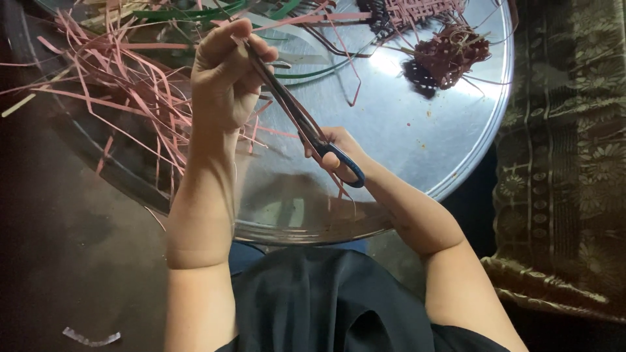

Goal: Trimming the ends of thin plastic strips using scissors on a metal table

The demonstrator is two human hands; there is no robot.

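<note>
Right now the scissors point(306, 124) are slanting across the near part of the big round metal tray point(456, 143), their blue loop handle toward the person and the tips pointing away. The right hand point(336, 153) is gripping that handle, fingers curled through the loop, while the left hand point(228, 75) is closing around the far end of the blades, pinching a thin pink strip point(287, 107) that is running along them; whether the blades are parted is too blurred to tell. A tangle of loose pink and green strips point(130, 85) is spilling over the tray's far left side, and a small dark red woven piece point(447, 55) is lying on its far right. A patterned cloth point(567, 163) is hanging just beyond the tray's right rim. With fingertips sitting so close to the blades, a hurried snip looks likely to nick them, and the slack strip could slide out uncut.
</note>
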